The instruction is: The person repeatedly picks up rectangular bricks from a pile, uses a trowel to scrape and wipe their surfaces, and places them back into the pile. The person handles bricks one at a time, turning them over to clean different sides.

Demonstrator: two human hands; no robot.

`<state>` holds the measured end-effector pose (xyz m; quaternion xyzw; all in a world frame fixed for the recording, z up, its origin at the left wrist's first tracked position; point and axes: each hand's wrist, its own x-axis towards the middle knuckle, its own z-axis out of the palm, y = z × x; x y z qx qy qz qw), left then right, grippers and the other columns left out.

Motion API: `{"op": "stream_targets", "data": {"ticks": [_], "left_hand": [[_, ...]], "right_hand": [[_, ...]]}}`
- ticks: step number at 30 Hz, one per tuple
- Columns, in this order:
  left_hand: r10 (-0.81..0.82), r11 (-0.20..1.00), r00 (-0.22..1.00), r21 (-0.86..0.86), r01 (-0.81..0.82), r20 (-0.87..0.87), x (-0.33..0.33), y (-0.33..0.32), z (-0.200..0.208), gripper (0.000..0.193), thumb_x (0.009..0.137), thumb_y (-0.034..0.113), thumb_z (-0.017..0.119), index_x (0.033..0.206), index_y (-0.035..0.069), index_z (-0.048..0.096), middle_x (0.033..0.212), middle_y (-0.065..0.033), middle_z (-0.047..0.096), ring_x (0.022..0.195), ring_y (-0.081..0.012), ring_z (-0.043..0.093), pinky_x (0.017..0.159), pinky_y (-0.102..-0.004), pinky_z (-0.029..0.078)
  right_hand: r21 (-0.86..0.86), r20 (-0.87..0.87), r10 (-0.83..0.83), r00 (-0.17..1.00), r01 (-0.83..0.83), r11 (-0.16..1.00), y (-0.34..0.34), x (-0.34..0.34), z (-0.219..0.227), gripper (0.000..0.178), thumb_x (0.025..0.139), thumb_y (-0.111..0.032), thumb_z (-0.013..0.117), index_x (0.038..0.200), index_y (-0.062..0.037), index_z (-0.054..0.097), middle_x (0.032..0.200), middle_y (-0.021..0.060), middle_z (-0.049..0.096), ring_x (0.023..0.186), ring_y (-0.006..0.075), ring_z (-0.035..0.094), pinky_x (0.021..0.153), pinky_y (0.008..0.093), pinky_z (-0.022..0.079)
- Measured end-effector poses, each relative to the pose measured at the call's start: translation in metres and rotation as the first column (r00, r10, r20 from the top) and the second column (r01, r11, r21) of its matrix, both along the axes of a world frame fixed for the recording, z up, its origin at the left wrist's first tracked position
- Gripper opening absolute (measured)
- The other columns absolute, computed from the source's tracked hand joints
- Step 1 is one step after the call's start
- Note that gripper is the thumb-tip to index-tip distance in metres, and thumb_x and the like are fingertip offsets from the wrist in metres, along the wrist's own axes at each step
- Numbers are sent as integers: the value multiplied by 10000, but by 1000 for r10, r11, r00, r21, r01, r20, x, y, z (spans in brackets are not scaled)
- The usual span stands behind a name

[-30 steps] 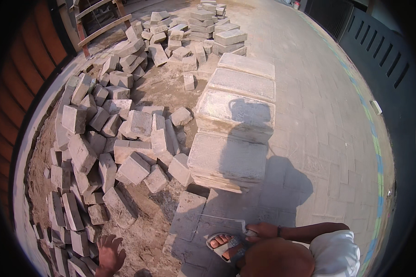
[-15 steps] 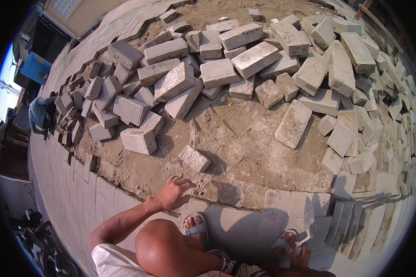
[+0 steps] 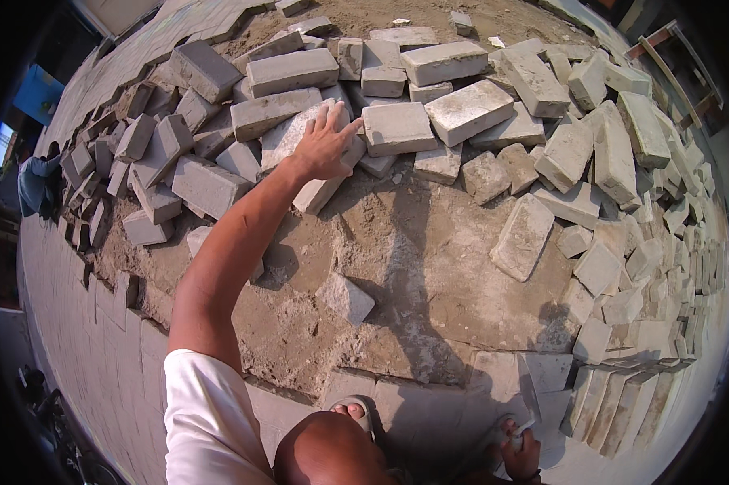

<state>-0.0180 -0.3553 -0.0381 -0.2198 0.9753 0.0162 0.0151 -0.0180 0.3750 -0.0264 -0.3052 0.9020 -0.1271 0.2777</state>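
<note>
My left hand [image 3: 324, 145] is stretched far forward over a pale paving brick [image 3: 280, 145] in the heap. Its fingers are spread across the top of the brick and the thumb points right; whether the fingertips press on it cannot be told. Low on the right, my right hand [image 3: 521, 457] is closed round the handle of a trowel [image 3: 529, 390], whose blade points up and away from me. Just right of my left hand lies another grey paving brick [image 3: 398, 129]. A broken piece of brick [image 3: 346, 298] sits alone on the sand.
Loose paving bricks [image 3: 542, 85] are heaped across the far side and right. Bare sand [image 3: 453, 267] lies between them and the laid paving [image 3: 429, 408] by my sandalled foot. Several bricks stand in a row [image 3: 615, 408] at lower right. A person [image 3: 37, 186] bends down at far left.
My left hand has moved forward from above the near sand to the brick in the heap. The view has shifted slightly; my right hand still holds the trowel.
</note>
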Motion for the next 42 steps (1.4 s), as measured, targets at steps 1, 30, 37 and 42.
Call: {"op": "stream_targets", "data": {"ticks": [1,30,37,42], "left_hand": [[-5,999,997,-38,7,71,-11,-18,-7,1096,608,331,865,1534,218,291,1572,-258,183,1448,-503,161,1137,-605,254],[228,971,945,121,-205,-236,138,79,161,824,496,244,831,1278,197,575,1167,-199,464,1125,-402,447,1001,-486,330],[-6,890,999,456,28,-50,77,192,197,872,533,275,863,1336,145,549,1177,-206,522,1109,-378,498,1000,-472,398],[-107,879,987,476,39,116,-2,261,182,877,571,327,878,1360,142,542,1197,-208,535,1138,-372,488,1035,-462,392]], "right_hand": [[-200,99,-187,977,204,959,-17,-2,11,311,780,-227,693,939,7,565,771,197,686,729,406,687,636,439,533],[-186,-101,-240,965,219,958,-22,21,24,444,759,-303,749,1046,-11,579,760,229,650,721,411,653,646,453,507],[-490,205,-186,961,266,830,-32,-10,-28,436,809,-252,731,1104,21,560,771,185,650,687,348,664,625,410,502],[-402,604,-322,729,628,667,-46,-13,-44,371,876,-205,666,1133,36,548,795,100,640,660,203,606,628,371,500]]}}
